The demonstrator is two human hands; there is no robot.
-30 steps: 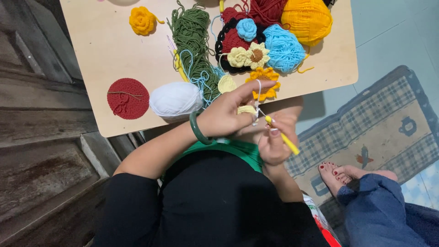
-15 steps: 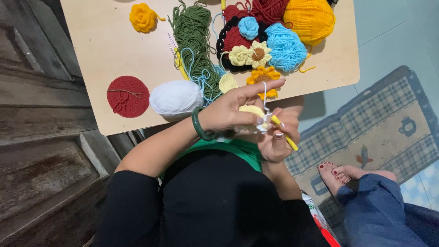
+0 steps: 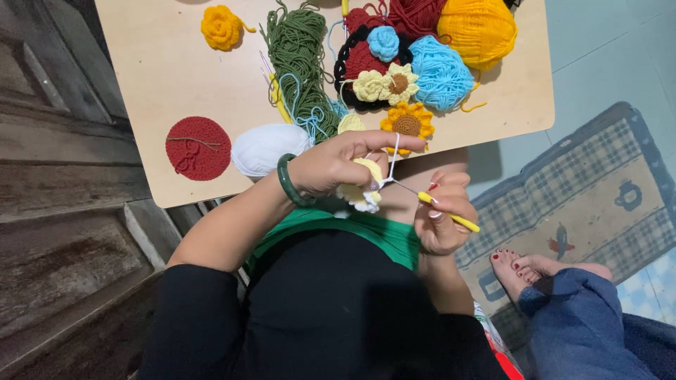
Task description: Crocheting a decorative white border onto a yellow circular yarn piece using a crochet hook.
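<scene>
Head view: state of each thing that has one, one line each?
left hand: pinching the pale yellow crochet piece, white strand over its forefinger
right hand: closed round the yellow-handled crochet hook, tip toward the piece
white yarn ball: wound, lying on the board
green yarn: loose, unwound skein
red crochet disc: flat on the board

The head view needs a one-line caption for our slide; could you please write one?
Left hand holds a pale yellow crocheted piece; right hand works a yellow-handled crochet hook.
</scene>
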